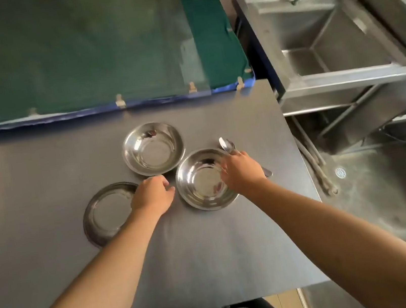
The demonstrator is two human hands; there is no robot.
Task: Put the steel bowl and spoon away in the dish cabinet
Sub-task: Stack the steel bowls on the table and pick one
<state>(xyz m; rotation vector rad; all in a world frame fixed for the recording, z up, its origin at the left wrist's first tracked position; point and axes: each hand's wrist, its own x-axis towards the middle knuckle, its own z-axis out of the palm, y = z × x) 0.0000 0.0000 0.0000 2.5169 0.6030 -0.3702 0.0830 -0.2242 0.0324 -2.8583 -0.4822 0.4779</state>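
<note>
Two steel bowls stand upright on the grey table (39,166): a far bowl (153,148) and a near bowl (202,180). A third steel dish (107,214) lies upside down at the left. My right hand (241,170) rests over the near bowl's right rim with its fingers closed around steel spoons (227,146), whose bowls stick out past the fingertips and whose handle ends show behind the wrist. My left hand (154,195) hovers between the upturned dish and the near bowl, fingers curled, holding nothing that I can see.
A green cloth (73,49) under a clear sheet covers the surface beyond the table. A steel sink unit (339,47) stands at the right, with a wet steel floor and drain (340,172) below it. The table's right edge runs close to the spoons.
</note>
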